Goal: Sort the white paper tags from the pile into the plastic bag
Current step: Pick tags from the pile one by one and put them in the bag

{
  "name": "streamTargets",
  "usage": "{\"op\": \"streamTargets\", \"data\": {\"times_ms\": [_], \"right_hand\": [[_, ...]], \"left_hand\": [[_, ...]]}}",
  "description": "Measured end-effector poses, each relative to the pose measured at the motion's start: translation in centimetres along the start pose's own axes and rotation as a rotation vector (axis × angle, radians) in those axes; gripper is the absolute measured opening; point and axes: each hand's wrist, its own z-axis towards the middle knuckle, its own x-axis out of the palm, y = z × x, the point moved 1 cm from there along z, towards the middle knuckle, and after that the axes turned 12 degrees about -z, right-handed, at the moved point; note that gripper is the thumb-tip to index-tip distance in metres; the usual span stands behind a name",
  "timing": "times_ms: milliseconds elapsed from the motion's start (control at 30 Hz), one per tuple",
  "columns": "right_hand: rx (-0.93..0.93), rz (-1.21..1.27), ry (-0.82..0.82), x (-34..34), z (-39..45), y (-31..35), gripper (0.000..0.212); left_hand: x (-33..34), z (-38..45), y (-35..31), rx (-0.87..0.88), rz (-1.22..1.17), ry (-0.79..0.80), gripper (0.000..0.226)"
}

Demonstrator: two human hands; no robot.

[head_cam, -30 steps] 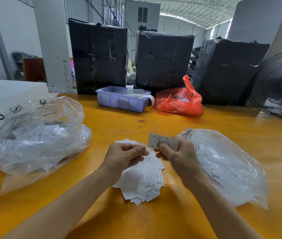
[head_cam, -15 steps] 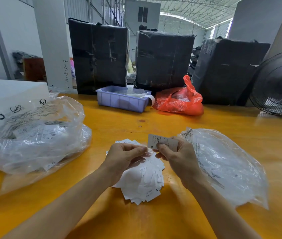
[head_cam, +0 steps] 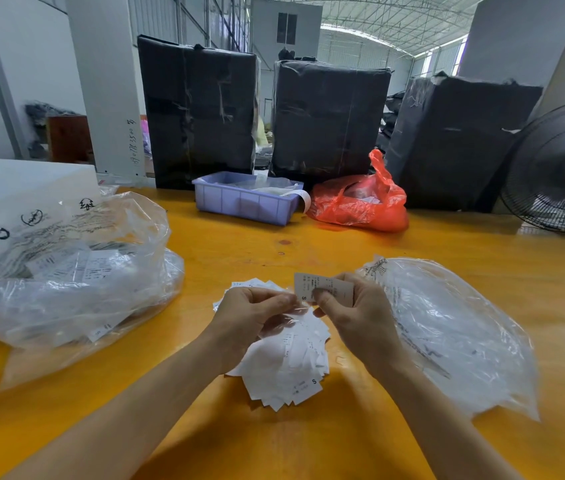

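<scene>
Both hands meet above the pile, in the same pose as a second ago; almost nothing has shifted, so the step in hand is still the reading or separating of one tag.

Yellow surface [head_cam: 308, 258] carries everything. Largest on it: a bulging clear bag of tags [head_cam: 66, 271] at the far left, well apart from the work. To the right, a flatter plastic bag [head_cam: 447, 334] lies just beside the right wrist, its printed mouth end pointing toward the hands; likely the destination, though I cannot tell whether the mouth is open.

Behind, near the far edge: a red bag [head_cam: 360, 206] beside a lilac bin [head_cam: 243, 204].

Pile of white paper tags [head_cam: 288, 362] sits between the forearms, fanned out, partly under the left hand.

Left hand [head_cam: 250, 317]: fingers curled, tips pinched together at the near corner of the raised tag; whether it grips that tag or a second one from the pile is too blurred to say.

Right hand [head_cam: 353, 313]: thumb and fingers pinch a single tag [head_cam: 312, 287], held upright over the pile, an "S" readable at its lower edge.

Judgement: no tag has gone into the bag in this last second. Progress stalls until the right hand carries its tag over to the bag mouth.
</scene>
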Motion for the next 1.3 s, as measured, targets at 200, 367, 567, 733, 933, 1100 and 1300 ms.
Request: {"op": "streamTargets", "data": {"times_ms": [200, 367, 567, 733, 933, 1100, 1300], "right_hand": [[0.025, -0.016, 0.051, 0.1, -0.1, -0.1, 0.009], [0.077, 0.016, 0.2, 0.0, -0.1, -0.3, 0.007], [0.21, 0.248, 0.28, 0.3, 0.0, -0.7, 0.01], [0.173, 0.181, 0.168, 0.0, 0.0, -0.4, 0.016], [0.047, 0.038, 0.482, 0.8, -0.9, 1.2, 0.031], [-0.018, -0.155, 0.406, 1.2, -0.9, 0.9, 0.033], [-0.034, -0.038, 0.451, 1.9, -0.9, 0.8, 0.056]], "left_hand": [[-0.1, 0.1, -0.2, 0.023, 0.024, -0.072, 0.008], [-0.2, 0.1, -0.1, 0.048, 0.043, -0.067, 0.009], [-0.2, 0.1, 0.1, 0.071, 0.11, -0.035, 0.002], [-0.1, 0.3, 0.4, 0.062, 0.041, -0.048, 0.009], [0.1, 0.1, 0.9, 0.101, 0.026, -0.065, 0.006], [0.4, 0.2, 1.3, 0.139, -0.015, -0.114, 0.015], [1.7, -0.4, 1.4, 0.168, -0.18, -0.193, 0.022]]}}
